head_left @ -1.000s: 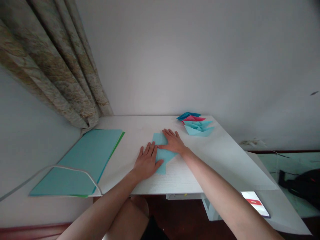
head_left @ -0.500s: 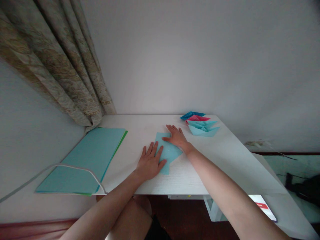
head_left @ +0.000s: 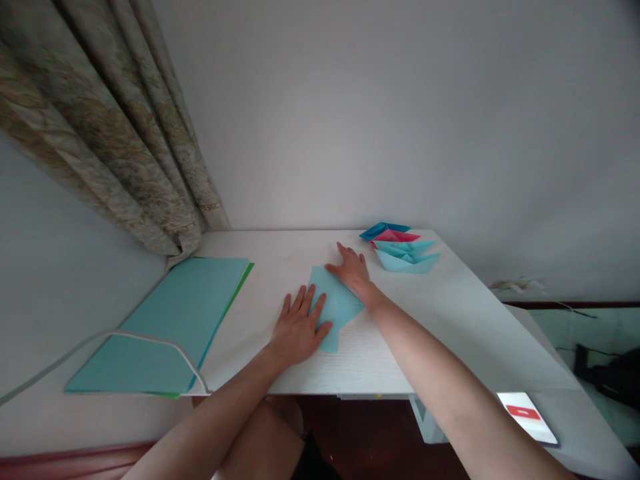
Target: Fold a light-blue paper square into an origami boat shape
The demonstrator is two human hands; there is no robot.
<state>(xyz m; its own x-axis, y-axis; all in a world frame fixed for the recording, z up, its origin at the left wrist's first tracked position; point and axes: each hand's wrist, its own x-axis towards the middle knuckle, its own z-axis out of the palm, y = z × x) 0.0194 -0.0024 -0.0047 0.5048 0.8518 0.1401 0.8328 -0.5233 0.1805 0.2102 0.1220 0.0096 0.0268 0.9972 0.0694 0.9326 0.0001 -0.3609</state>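
Observation:
A folded sheet of light blue paper (head_left: 339,308) lies flat on the white table. It has a pointed flap to the right and a straight strip along the left, partly covered by my hands. My left hand (head_left: 299,327) rests spread on its left part, palm down. At the upper right edge of the paper is my right hand (head_left: 351,268), its thumb on the paper and its index finger stretched out toward the wall. The other fingers of that hand are slightly bent, and nothing shows in its grasp.
Folded paper boats stand at the back right: a light blue one (head_left: 407,259), a pink one (head_left: 397,237) and a dark blue one (head_left: 384,229). A stack of coloured paper (head_left: 165,327) lies at left, crossed by a white cable (head_left: 145,335). A phone (head_left: 527,417) lies at lower right.
My right hand has shifted slightly up and left along the paper's edge, its fingers less spread. My left hand stays on the paper. The view has moved a little.

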